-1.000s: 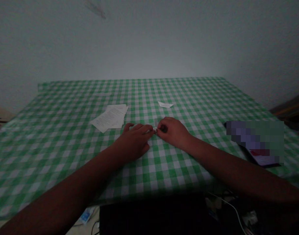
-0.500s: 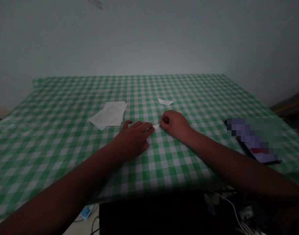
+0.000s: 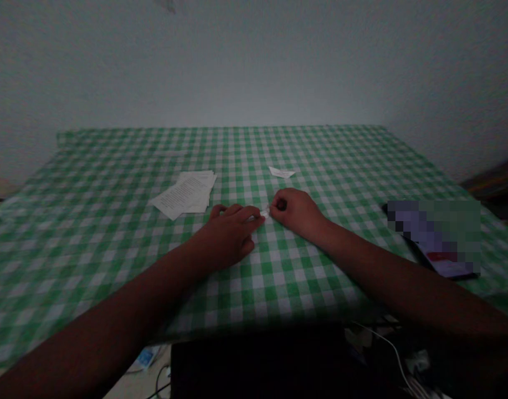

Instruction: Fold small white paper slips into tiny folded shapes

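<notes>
A small white piece of folded paper (image 3: 265, 213) lies low on the tablecloth between my two hands, mostly covered by fingers. My left hand (image 3: 231, 233) rests on the table with its fingertips holding the paper's left part. At the other end, the thumb and forefinger of my right hand (image 3: 297, 210) are pinched together on the paper. Just beyond the right hand sits a folded paper shape (image 3: 281, 172) like a small boat, with printed lines on it. The exact folds under my fingers are hidden.
Several loose printed sheets (image 3: 185, 194) lie in an overlapping pile left of my hands. A tablet-like device (image 3: 434, 244), its screen blurred out, lies at the right. A green-and-white checked cloth (image 3: 112, 221) covers the table; a plain wall stands behind. Cables (image 3: 397, 354) hang below the front edge.
Both hands stay almost in place on the paper. My right fingertips have shifted slightly left, closer to my left fingertips. The other papers have not moved.
</notes>
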A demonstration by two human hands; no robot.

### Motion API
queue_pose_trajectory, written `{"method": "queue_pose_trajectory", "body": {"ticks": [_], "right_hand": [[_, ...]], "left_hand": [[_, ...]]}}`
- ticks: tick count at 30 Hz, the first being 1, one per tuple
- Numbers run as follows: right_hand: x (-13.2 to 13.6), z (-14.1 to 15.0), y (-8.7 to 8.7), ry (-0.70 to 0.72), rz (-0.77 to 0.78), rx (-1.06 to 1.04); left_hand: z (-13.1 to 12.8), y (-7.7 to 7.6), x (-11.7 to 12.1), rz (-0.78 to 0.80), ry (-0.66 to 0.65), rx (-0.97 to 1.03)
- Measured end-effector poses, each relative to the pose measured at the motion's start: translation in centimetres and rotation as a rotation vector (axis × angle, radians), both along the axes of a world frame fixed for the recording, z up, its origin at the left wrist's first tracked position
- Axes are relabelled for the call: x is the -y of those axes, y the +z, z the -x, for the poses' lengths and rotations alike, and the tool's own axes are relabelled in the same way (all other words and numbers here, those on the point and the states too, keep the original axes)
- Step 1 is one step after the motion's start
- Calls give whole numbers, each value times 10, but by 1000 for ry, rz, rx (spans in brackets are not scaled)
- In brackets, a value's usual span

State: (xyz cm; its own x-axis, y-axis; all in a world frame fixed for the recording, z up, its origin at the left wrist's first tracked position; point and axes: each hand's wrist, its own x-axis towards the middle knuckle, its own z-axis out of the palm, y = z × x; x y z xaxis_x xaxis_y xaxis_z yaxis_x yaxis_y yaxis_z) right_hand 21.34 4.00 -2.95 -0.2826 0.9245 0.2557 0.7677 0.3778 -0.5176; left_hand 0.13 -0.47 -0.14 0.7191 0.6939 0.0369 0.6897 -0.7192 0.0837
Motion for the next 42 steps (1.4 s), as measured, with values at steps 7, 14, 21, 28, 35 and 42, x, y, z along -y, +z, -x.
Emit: {"method": "queue_pose_trajectory", "body": {"ticks": [7, 14, 21, 28, 35, 42], "right_hand": [[-3, 0, 1, -24, 12, -72], [4, -5, 1, 118, -25, -54], [15, -3, 3, 141, -136, 56], [24, 1, 1, 144, -162, 96], [8, 3, -2, 9, -148, 97], [23, 8, 6, 80, -138, 113]], "left_hand": [[0, -1, -2, 77, -23, 59], [-1, -15, -12, 158, -5, 223], [-3, -16, -14, 129, 101, 263], [-2, -15, -12, 113, 157, 199], [-2, -15, -14, 114, 158, 175], [1, -15, -15, 117, 193, 141]]}}
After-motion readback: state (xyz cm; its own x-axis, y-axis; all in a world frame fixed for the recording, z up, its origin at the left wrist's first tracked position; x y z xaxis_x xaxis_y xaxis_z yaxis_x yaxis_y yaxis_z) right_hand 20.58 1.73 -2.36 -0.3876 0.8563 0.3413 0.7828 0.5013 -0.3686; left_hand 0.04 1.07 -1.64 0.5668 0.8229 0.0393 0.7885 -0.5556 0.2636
